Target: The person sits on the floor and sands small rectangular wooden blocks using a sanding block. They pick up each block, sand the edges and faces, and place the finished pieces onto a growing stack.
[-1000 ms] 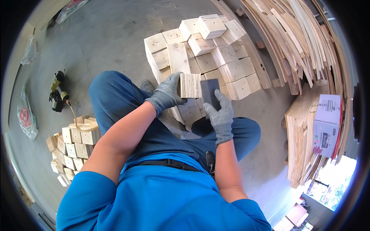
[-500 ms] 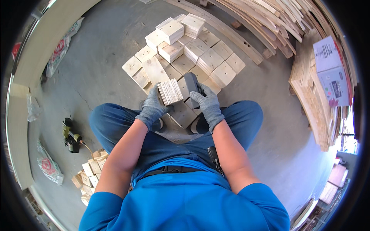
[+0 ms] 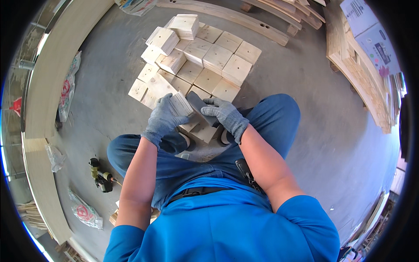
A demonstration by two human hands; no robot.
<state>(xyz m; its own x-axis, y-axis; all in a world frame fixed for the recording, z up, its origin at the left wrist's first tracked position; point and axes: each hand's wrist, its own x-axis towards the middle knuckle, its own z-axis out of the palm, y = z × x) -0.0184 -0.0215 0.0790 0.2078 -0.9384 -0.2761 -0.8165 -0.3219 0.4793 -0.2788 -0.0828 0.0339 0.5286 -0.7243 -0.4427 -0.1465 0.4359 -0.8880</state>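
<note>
My left hand [image 3: 163, 118], in a grey knit glove, is closed round a square plywood block [image 3: 180, 105] with layered edges. Also gloved, my right hand [image 3: 225, 114] grips a dark grey rectangular block [image 3: 201, 108]. The dark block lies slanted against or very close to the right side of the plywood block; contact is hard to make out. Both hands are just above the near edge of a stepped pile of square wooden blocks [image 3: 217, 56], many with a small dark spot on top. A longer pale board [image 3: 158, 89] lies on the pile beside my left hand.
A nail gun [image 3: 101, 175] with a hose lies on the floor to the left. Printed plastic bags [image 3: 84, 211] lie near a long board [image 3: 43, 174] there. Wooden beams [image 3: 227, 17] are at the back, and a white carton [image 3: 371, 37] sits on stacked wood at right.
The plywood block has tilted from showing its layered face upward to leaning right. The dark block has swung from nearly upright to slanted against it. My view has shifted.
</note>
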